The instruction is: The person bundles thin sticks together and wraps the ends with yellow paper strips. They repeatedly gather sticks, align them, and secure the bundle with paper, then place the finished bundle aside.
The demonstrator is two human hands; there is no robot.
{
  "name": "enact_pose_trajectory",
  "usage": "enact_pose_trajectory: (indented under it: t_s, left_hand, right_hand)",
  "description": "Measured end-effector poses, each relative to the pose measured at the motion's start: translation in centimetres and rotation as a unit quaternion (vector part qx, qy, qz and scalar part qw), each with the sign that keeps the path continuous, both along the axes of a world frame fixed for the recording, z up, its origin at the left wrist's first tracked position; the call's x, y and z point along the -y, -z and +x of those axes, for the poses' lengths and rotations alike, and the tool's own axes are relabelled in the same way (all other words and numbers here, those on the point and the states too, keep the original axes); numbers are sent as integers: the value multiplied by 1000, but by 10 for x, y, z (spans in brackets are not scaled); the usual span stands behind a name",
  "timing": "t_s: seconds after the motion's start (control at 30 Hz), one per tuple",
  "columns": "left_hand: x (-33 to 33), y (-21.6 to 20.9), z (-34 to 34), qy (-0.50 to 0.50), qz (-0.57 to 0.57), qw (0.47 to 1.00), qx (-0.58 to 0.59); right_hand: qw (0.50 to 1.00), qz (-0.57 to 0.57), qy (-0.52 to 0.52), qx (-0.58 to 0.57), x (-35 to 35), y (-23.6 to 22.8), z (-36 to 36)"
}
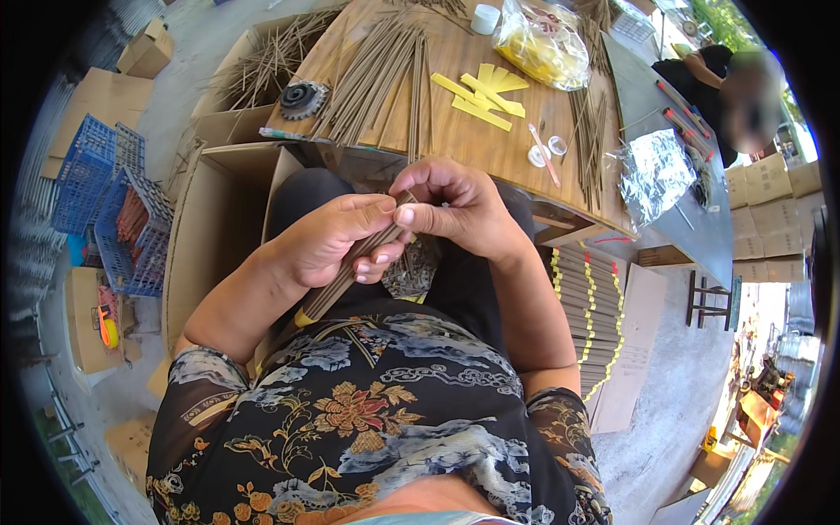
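A bundle of thin brown incense sticks slants across my lap, with a yellow band round its lower end. My left hand is wrapped round the bundle at mid-length, its thumb pointing to the upper end. There my right hand is closed, with thumb and forefinger pinching the bundle's tip next to the left thumb. My fingers hide part of the upper end. Ahead on the wooden table lie loose incense sticks and several yellow paper strips.
A clear bag of yellow material, a black toothed wheel and crumpled foil lie on the tables. Open cardboard boxes and blue crates stand left. Yellow-banded bundles lie right. Another person is at far right.
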State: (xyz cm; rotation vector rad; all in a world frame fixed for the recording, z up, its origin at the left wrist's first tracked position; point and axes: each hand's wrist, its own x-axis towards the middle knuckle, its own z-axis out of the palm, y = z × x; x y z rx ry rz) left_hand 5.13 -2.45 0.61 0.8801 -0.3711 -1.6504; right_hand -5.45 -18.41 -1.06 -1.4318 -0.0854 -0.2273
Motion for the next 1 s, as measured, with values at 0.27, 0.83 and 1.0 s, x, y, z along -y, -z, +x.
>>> enact_pose_trajectory:
  t_s: [0.27, 0.83, 1.0]
  left_hand:
    - [4, 23, 42, -59, 20, 995, 76]
    - [9, 38, 54, -69, 51, 989, 116]
    - [1, 30, 50, -79, 32, 987, 139]
  right_hand:
    - [863, -358, 334, -120, 108, 82, 68]
    - [699, -649, 257, -159, 75, 105, 39]
    - [728, -627, 262, -87, 84, 111, 34]
